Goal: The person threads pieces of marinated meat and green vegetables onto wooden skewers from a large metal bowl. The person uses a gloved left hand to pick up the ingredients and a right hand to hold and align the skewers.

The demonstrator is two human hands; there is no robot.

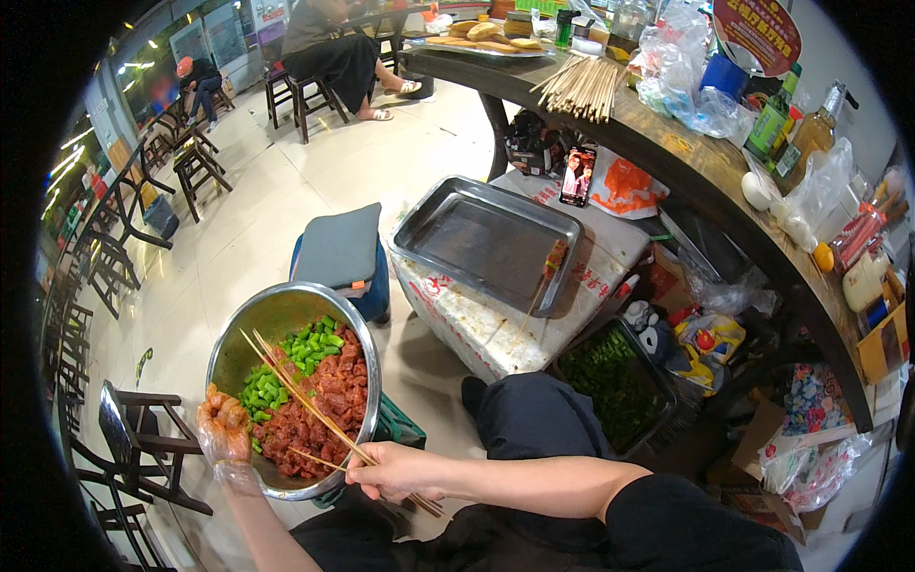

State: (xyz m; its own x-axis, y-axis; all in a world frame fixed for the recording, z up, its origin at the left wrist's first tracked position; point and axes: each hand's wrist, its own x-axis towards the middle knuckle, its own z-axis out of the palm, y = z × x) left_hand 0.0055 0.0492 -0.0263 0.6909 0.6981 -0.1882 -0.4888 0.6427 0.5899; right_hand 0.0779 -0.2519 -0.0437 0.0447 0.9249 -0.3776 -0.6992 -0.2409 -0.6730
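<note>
My right hand [393, 468] grips a bundle of bamboo skewers [304, 393] that slants over a steel bowl [232, 336]. One skewer in this hand points apart from the rest, towards the meat. In the bowl lie chunks of raw red meat [336, 393] beside cut green peppers [314, 347]. My left hand [225, 429], in a clear plastic glove, is curled at the bowl's left rim; whether it holds anything is hidden. A steel tray [479, 236] holds one loaded skewer [552, 264] along its right side.
The tray rests on a white foam box [465, 322]. A lit phone [577, 175] leans behind it. Below right is a container of greens [607, 379]. A counter [643, 107] bears a pile of skewers [582, 86] and bottles [775, 114]. A stool [143, 436] stands left.
</note>
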